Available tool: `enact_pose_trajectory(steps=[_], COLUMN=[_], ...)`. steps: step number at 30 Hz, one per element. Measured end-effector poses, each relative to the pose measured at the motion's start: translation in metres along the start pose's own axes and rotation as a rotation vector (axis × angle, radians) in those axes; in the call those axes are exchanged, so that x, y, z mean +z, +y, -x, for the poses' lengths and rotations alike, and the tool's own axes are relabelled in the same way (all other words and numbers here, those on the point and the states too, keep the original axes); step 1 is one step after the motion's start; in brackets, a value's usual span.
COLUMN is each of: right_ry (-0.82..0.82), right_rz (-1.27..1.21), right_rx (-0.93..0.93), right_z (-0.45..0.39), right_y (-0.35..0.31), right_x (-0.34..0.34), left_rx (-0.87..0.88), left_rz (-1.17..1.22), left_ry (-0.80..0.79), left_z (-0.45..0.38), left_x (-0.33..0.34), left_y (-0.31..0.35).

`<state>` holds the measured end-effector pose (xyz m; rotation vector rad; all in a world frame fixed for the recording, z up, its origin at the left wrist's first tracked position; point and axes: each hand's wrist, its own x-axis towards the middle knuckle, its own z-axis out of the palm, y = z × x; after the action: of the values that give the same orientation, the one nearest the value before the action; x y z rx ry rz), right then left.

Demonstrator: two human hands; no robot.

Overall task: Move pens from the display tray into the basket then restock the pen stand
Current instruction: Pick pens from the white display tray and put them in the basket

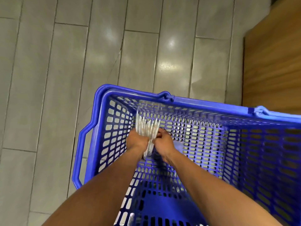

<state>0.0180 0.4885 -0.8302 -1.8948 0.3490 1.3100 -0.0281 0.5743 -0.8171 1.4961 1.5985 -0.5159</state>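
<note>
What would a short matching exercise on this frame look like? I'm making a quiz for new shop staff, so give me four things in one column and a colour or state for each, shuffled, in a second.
Things:
1. basket
2. bundle of pens
3. floor
4. panel at the right edge

Colour or state:
A. grey tiles with light glare
B. brown wood grain
C. blue plastic lattice, standing on the floor
D. pale, gripped by the left hand and right hand inside the basket

Pairs: 1-C, 2-D, 3-A, 4-B
</note>
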Motion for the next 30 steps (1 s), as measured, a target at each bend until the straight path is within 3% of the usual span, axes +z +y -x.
enact_pose_trajectory(steps=[6, 13, 23, 30], right_ry=[0.103, 0.059, 0.002, -0.011], right_rz=[0.367, 0.472, 0.159, -0.172], right_rx=[-0.065, -0.020, -0.008, 0.075], right_z=[-0.002, 0.005, 0.026, 0.102], right_y=[-0.004, -0.002, -0.009, -0.044], right_x=[0.004, -0.001, -0.031, -0.079], left_rx=[0.064, 0.106, 0.127, 0.125], left_rz=[-0.116, -0.186, -0.056, 0.147], left_ry=[0.044, 0.046, 0.007, -0.098], left_z=[0.000, 0.009, 0.041, 0.105], left_x=[-0.001, 0.001, -0.022, -0.081], left_y=[0.001, -0.008, -0.001, 0.031])
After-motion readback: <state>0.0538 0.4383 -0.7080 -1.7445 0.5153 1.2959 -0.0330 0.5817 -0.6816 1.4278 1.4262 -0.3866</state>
